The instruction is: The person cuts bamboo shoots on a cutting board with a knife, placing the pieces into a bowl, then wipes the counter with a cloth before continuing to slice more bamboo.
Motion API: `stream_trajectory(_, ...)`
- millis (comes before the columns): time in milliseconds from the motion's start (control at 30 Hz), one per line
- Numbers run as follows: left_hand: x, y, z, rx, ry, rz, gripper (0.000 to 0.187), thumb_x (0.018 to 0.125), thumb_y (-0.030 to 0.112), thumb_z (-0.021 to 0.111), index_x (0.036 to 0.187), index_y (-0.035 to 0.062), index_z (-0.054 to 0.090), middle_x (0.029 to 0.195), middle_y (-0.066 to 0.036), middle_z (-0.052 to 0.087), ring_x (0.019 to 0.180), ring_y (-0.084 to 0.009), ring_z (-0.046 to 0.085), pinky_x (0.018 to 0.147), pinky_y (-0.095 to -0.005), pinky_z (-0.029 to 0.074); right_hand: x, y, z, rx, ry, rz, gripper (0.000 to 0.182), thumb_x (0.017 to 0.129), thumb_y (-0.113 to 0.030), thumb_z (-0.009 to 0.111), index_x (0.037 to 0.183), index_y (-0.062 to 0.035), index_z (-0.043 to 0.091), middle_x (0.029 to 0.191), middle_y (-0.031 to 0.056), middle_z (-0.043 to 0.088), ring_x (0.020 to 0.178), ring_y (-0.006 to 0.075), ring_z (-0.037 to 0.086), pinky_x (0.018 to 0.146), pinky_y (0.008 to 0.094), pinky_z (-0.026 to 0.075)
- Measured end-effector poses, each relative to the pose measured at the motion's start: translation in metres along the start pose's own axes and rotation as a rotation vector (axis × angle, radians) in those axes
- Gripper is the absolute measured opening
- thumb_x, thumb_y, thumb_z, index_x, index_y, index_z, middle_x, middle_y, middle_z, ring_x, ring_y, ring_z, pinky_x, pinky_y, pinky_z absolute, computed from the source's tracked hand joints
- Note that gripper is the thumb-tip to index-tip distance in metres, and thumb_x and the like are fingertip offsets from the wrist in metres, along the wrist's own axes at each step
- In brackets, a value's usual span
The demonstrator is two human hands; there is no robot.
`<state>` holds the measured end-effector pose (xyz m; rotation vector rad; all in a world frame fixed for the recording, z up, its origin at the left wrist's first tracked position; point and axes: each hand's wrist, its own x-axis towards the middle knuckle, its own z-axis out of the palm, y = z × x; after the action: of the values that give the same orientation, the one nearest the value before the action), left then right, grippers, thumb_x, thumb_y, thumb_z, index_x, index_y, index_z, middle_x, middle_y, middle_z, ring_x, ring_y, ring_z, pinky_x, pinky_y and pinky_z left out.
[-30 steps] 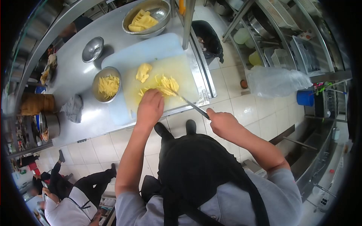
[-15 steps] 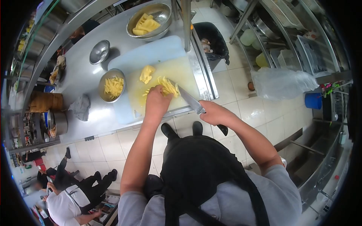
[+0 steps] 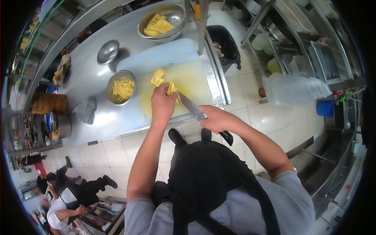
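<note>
My right hand [image 3: 214, 118] is wrapped round a kitchen knife [image 3: 191, 107], its black handle end showing below the fist. The blade slants up and left, its tip beside a bunch of yellow strips [image 3: 172, 89], which look like bamboo shoot. Curled fingers of my left hand [image 3: 162, 103] press those strips together from the left. Just above lies an uncut yellow chunk [image 3: 158, 77]. All this is on a wet, yellow-stained cutting board [image 3: 192, 84]. Left of the board, a small metal bowl [image 3: 132, 98] holds more cut strips.
At the back, a large metal bowl [image 3: 143, 24] holds big ridged yellow pieces. A small metal bowl [image 3: 108, 52] and a grey cloth [image 3: 85, 111] lie on the steel table [image 3: 84, 66]. A bin [image 3: 231, 60] stands right of the table; co-workers [image 3: 64, 207] are at lower left.
My left hand has drawn the spread strips into a tighter bunch. The knife and my right hand have moved slightly left. The view has shifted a little.
</note>
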<state>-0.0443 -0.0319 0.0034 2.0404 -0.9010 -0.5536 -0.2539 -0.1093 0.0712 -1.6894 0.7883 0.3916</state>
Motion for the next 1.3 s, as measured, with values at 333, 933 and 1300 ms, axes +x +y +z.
stream_trajectory(333, 0.076, -0.072, -0.151, 0.158, 0.198, 0.047, 0.033, 0.084, 0.013, 0.076, 0.112, -0.0033, 0.071, 0.099, -0.024, 0.074, 0.09, -0.0385, 0.073, 0.08, -0.0433, 0.057, 0.084, -0.119, 0.024, -0.026, -0.153, -0.125, 0.036, 0.09, -0.011, 0.055, 0.123, 0.0031, 0.053, 0.081, 0.0126, 0.061, 0.054, 0.0212, 0.061, 0.051, 0.0365, 0.051)
stream_trajectory(933, 0.012, -0.016, -0.157, 0.623, 0.32, 0.518, 0.022, 0.09, 0.013, 0.065, 0.077, 0.0004, 0.076, 0.118, -0.014, 0.072, 0.118, -0.0374, 0.06, 0.101, -0.0509, 0.046, 0.025, -0.036, 0.039, -1.018, 0.77, -0.423, 0.034, 0.08, -0.006, 0.066, 0.112, 0.0005, 0.056, 0.073, 0.0097, 0.066, 0.063, 0.0296, 0.069, 0.055, 0.0393, 0.053)
stream_trajectory(1300, -0.046, 0.012, -0.09, 0.482, -0.007, 0.734, 0.023, 0.088, 0.011, 0.07, 0.068, -0.0005, 0.072, 0.129, -0.013, 0.068, 0.124, -0.0383, 0.055, 0.105, -0.0498, 0.043, -0.019, 0.048, -0.027, -0.473, 0.666, 0.125, 0.037, 0.082, -0.004, 0.063, 0.117, 0.006, 0.058, 0.092, 0.0244, 0.073, 0.092, 0.0417, 0.072, 0.083, 0.051, 0.057)
